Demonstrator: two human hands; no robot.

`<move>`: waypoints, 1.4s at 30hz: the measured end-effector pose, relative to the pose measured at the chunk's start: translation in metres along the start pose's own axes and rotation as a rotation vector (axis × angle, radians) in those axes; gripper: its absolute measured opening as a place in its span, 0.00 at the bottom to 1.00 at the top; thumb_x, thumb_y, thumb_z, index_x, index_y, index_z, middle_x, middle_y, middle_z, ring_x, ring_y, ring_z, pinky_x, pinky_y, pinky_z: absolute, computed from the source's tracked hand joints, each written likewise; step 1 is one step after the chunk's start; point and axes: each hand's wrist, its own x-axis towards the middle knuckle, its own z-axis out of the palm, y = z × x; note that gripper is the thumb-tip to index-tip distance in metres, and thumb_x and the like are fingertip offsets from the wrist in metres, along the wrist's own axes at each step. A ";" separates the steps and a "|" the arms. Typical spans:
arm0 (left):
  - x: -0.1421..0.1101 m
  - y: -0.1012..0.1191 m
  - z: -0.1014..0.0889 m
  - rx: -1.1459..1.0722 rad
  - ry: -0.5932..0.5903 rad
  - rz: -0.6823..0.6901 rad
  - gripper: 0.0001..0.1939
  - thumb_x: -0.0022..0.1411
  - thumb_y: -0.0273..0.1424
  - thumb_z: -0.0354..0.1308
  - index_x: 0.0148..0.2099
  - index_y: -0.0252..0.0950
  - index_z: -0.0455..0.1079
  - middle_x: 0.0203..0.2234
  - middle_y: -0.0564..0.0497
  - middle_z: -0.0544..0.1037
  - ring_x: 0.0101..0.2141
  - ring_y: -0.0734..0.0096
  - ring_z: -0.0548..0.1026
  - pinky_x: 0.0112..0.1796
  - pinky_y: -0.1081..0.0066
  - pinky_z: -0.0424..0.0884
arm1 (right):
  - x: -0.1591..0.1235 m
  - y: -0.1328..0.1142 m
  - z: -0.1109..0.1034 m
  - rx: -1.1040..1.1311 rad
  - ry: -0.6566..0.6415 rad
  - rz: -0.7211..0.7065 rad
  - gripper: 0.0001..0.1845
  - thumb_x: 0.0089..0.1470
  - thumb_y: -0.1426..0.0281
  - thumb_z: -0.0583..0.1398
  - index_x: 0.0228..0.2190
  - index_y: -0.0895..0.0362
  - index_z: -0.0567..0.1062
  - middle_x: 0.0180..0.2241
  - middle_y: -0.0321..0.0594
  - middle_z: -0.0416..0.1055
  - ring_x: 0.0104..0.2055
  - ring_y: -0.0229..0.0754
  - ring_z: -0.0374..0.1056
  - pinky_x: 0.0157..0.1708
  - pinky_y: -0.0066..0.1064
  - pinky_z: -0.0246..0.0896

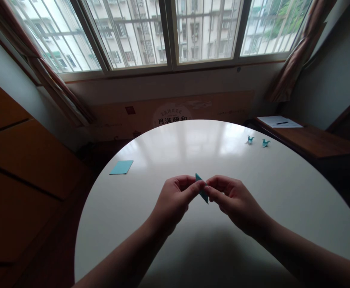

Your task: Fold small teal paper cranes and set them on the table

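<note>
A small piece of folded teal paper (204, 195) is held above the white table, its narrow pointed shape slanting down to the right. My left hand (176, 196) pinches it from the left between thumb and fingers. From the other side my right hand (233, 200) grips it too, thumb tip close to the left thumb. The fingers cover the paper's middle, so only its upper and lower points show.
The round white table (117, 240) carries a stack of square teal paper (121, 167) at left. Two folded paper birds (250, 139) stand at the far right. Beyond them, a wooden side desk (322, 140) holds a white sheet (275, 121) and a pen (282, 123).
</note>
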 end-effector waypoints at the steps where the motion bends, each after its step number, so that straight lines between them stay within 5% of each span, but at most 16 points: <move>1: 0.000 0.001 0.000 -0.002 0.006 -0.019 0.12 0.59 0.38 0.67 0.34 0.33 0.79 0.18 0.58 0.65 0.17 0.83 0.53 0.17 0.79 0.48 | 0.000 0.000 0.000 0.027 0.008 0.018 0.11 0.60 0.61 0.65 0.35 0.57 0.80 0.26 0.34 0.70 0.21 0.30 0.55 0.19 0.24 0.48; 6: 0.000 0.001 -0.001 0.008 0.000 -0.010 0.09 0.58 0.35 0.68 0.35 0.33 0.80 0.18 0.57 0.68 0.16 0.84 0.53 0.17 0.78 0.48 | 0.000 0.000 -0.003 0.130 0.021 0.077 0.11 0.57 0.62 0.68 0.36 0.57 0.81 0.26 0.34 0.70 0.18 0.27 0.48 0.15 0.22 0.40; 14: 0.000 -0.001 -0.001 0.042 0.016 0.020 0.12 0.56 0.36 0.70 0.36 0.31 0.80 0.18 0.55 0.72 0.15 0.84 0.52 0.16 0.78 0.47 | 0.002 0.001 0.000 0.073 0.061 0.054 0.12 0.53 0.61 0.70 0.35 0.57 0.82 0.27 0.37 0.73 0.22 0.32 0.59 0.16 0.21 0.52; 18: 0.001 -0.001 0.000 0.091 0.074 0.015 0.17 0.55 0.41 0.69 0.36 0.31 0.78 0.21 0.52 0.74 0.17 0.80 0.59 0.16 0.79 0.54 | 0.003 0.000 0.001 0.003 0.103 -0.019 0.09 0.54 0.63 0.69 0.33 0.56 0.81 0.26 0.36 0.73 0.21 0.32 0.59 0.17 0.23 0.52; 22: 0.000 -0.003 0.002 0.132 0.157 0.041 0.17 0.53 0.41 0.70 0.32 0.32 0.74 0.20 0.54 0.72 0.18 0.79 0.61 0.16 0.80 0.58 | 0.002 0.002 -0.001 -0.106 0.228 -0.113 0.09 0.54 0.64 0.69 0.29 0.56 0.80 0.27 0.38 0.75 0.29 0.39 0.69 0.26 0.27 0.62; 26: -0.002 -0.002 0.006 0.134 0.100 0.058 0.16 0.57 0.40 0.68 0.39 0.30 0.79 0.26 0.46 0.78 0.23 0.73 0.68 0.16 0.79 0.62 | 0.002 0.008 -0.003 -0.266 0.318 -0.255 0.05 0.54 0.66 0.68 0.32 0.54 0.81 0.30 0.39 0.77 0.29 0.41 0.70 0.22 0.28 0.60; 31: -0.006 0.002 0.010 0.006 0.031 0.043 0.16 0.56 0.36 0.68 0.43 0.30 0.81 0.31 0.43 0.80 0.30 0.67 0.72 0.19 0.79 0.66 | 0.003 0.008 -0.002 -0.506 0.314 -0.560 0.03 0.56 0.73 0.67 0.31 0.53 0.80 0.34 0.41 0.78 0.36 0.44 0.71 0.23 0.29 0.63; 35: -0.007 0.004 0.010 -0.027 0.053 0.032 0.14 0.54 0.35 0.69 0.40 0.30 0.82 0.26 0.46 0.77 0.30 0.68 0.71 0.19 0.80 0.66 | 0.003 0.002 -0.002 -0.629 0.295 -0.671 0.03 0.57 0.73 0.67 0.34 0.53 0.81 0.35 0.42 0.78 0.37 0.45 0.71 0.30 0.35 0.70; 38: -0.006 0.005 0.009 -0.047 0.096 0.018 0.12 0.56 0.34 0.66 0.38 0.30 0.82 0.24 0.48 0.73 0.29 0.69 0.68 0.18 0.81 0.64 | 0.002 -0.001 -0.001 -0.622 0.271 -0.657 0.03 0.57 0.72 0.67 0.36 0.52 0.80 0.36 0.42 0.78 0.37 0.46 0.73 0.30 0.36 0.71; 42: -0.005 0.004 0.009 -0.024 0.102 0.028 0.11 0.57 0.33 0.63 0.38 0.31 0.82 0.23 0.49 0.72 0.27 0.71 0.67 0.17 0.81 0.64 | 0.000 0.000 0.000 -0.458 0.278 -0.447 0.07 0.56 0.68 0.68 0.38 0.52 0.78 0.35 0.42 0.78 0.35 0.45 0.74 0.25 0.33 0.70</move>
